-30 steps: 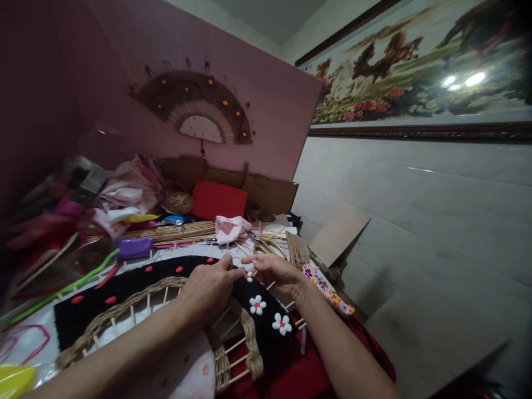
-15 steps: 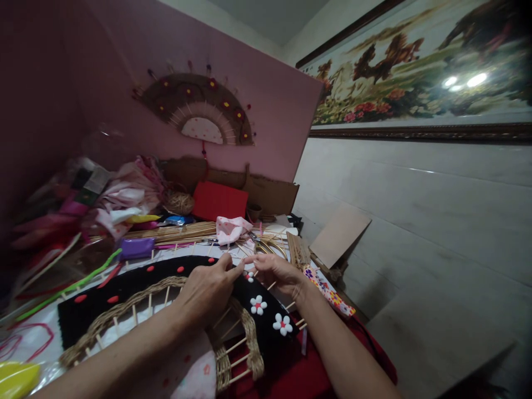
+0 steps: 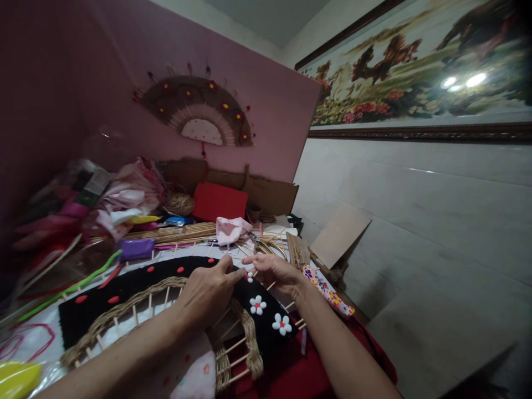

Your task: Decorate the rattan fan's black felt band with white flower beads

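On the right half of the black fan (image 3: 166,267), work centres at one white flower (image 3: 249,278). Left hand (image 3: 208,288): forefinger stretched out, its tip at the petals, the other fingers curled and mostly out of sight. Right hand (image 3: 278,271): thumb and fingers brought close together just beyond the band's edge. Cannot tell whether either hand pinches anything.

Change over the last half second is slight: the left fingertip sits a touch lower, against the flower; the right hand holds its place. Reads as careful pressing or placing, with attention fixed on this one spot.

Fan lies beneath both hands, sticks poking past its rim, twine weave (image 3: 251,343) along the inner curve. Two fuller flowers sit toward its right end; bare red dots (image 3: 180,270) line the left, so petals look unfinished there.

Beyond the rim: gold-handled scissors (image 3: 266,247), spotted cloth (image 3: 230,230), purple packet (image 3: 136,249). Farther back, twine ball (image 3: 179,204), red card (image 3: 220,201); another fan (image 3: 195,91) hangs on the pink wall (image 3: 274,111).
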`<state>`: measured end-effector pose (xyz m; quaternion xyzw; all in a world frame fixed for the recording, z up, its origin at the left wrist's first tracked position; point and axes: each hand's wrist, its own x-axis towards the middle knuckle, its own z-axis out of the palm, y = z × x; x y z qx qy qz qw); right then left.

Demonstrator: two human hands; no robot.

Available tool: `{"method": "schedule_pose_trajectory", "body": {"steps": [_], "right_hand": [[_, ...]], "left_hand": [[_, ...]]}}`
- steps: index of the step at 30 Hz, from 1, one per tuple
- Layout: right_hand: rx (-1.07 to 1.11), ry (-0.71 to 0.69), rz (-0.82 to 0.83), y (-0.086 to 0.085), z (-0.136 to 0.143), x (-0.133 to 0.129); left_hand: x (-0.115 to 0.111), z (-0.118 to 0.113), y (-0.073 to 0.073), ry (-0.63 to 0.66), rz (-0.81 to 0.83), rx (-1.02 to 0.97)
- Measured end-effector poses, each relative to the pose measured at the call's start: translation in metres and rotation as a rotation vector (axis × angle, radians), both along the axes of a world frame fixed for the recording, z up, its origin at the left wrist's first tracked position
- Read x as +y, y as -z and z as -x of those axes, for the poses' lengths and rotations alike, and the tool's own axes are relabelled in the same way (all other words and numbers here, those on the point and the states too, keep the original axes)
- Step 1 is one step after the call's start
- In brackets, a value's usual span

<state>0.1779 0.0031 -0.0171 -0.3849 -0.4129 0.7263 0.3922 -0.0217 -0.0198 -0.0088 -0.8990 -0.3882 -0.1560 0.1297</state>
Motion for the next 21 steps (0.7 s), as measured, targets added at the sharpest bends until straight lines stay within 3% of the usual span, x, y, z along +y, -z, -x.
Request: {"method": "schedule_pose_trajectory", "body": {"steps": [21], "right_hand": [[-0.014, -0.018, -0.003, -0.0012, 0.0003, -0.0012]], "left_hand": [[-0.0015, -0.003, -0.0036, -0.009, 0.089, -0.027]]}}
